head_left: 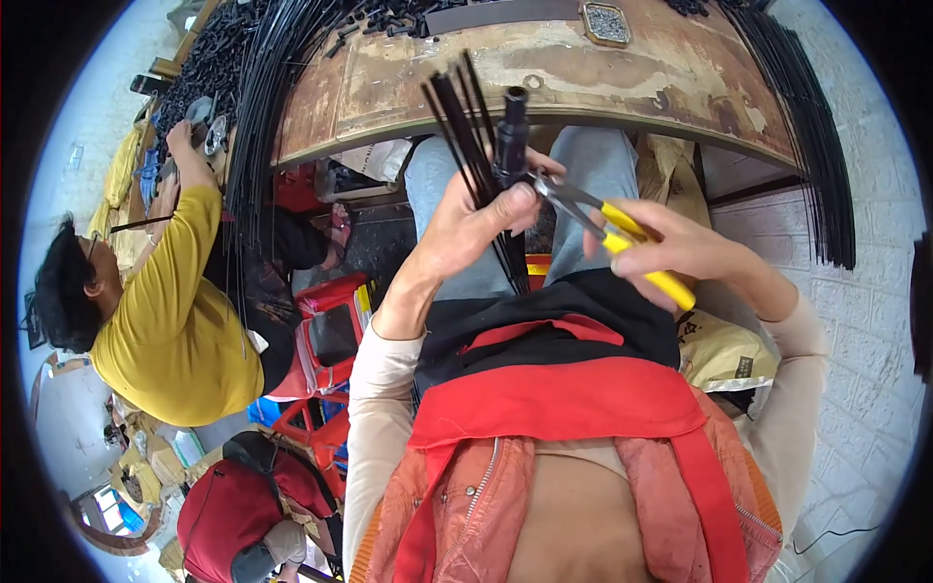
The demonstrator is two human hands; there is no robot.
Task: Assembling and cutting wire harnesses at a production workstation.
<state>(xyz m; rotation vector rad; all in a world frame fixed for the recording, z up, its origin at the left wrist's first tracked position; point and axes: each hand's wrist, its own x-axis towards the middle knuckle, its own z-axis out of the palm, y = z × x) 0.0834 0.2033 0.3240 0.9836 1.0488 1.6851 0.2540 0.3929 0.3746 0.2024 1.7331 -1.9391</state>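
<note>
**Rods held up, pliers at the side**

A bunch of thin black metal rods (476, 155) with a black tube (512, 131) is held upright, gripped tight by the left hand (466, 228). Yellow-handled pliers (607, 233) are squeezed in the right hand (680, 248), touching the tube from the right, above the lap.

Glossy yellow plastic plier grips (641, 251)

Black rods (465, 117); yellow-handled pliers (622, 238); rusty brown table (671, 78).

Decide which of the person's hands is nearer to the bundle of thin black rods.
Left. The left hand grips the black rods directly; the right hand sits off to their right, holding the yellow-handled pliers.
</note>
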